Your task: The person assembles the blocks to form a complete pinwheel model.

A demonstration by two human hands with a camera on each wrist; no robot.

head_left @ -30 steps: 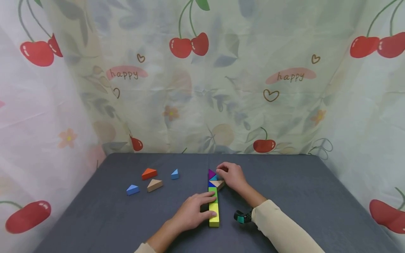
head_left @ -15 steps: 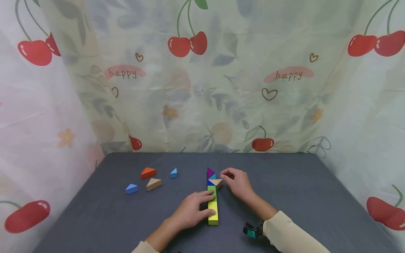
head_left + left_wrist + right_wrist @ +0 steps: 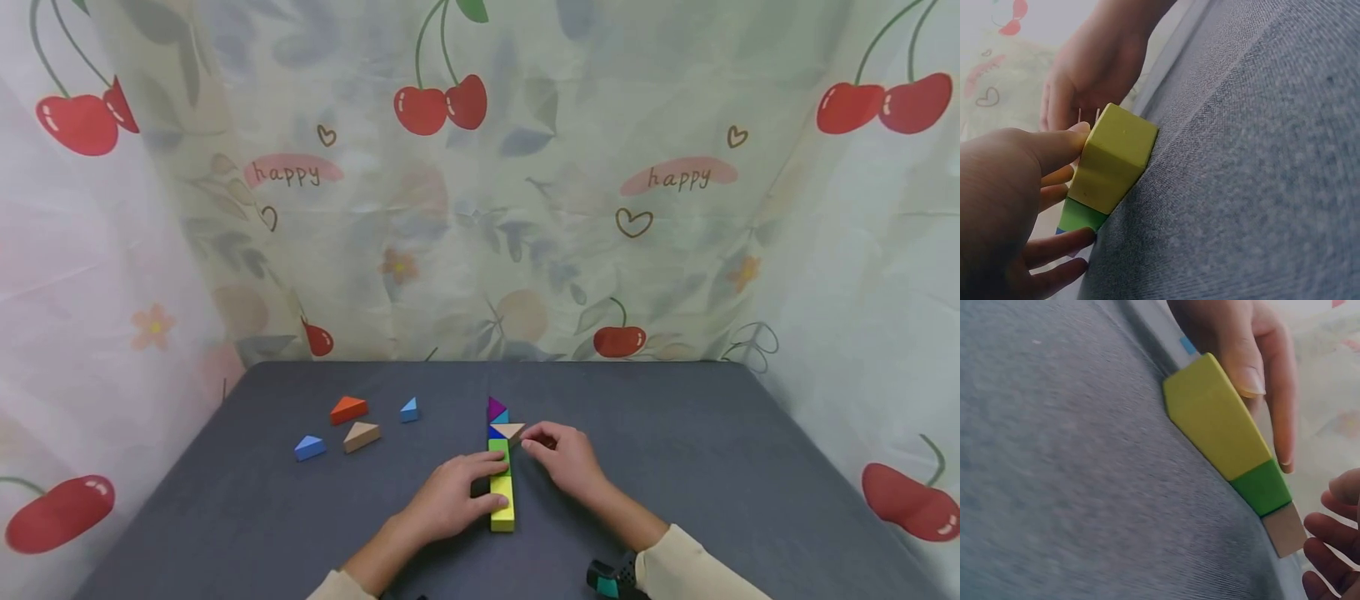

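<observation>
A row of wooden blocks lies in the middle of the table. Nearest is a yellow block (image 3: 503,514), then a green block (image 3: 497,446), a dark blue triangle (image 3: 494,432), a tan triangle (image 3: 511,430), a light blue triangle (image 3: 501,418) and a purple triangle (image 3: 496,408). My left hand (image 3: 448,497) rests on the row from the left, thumb on yellow and a finger on green. Beside the tan triangle's right tip, my right hand (image 3: 567,461) hovers with fingers loosely bent, holding nothing; whether a fingertip touches the tan block (image 3: 1284,529) is unclear.
Left of the row lie an orange-red triangle (image 3: 348,409), another tan triangle (image 3: 362,437), a blue triangle (image 3: 309,448) and a small light blue triangle (image 3: 408,410). A printed curtain (image 3: 480,250) stands behind the dark table (image 3: 675,433).
My right hand has drawn back from beside the purple and light blue triangles, moving nearer along the row's right side. The left hand keeps its place on the yellow and green blocks.
</observation>
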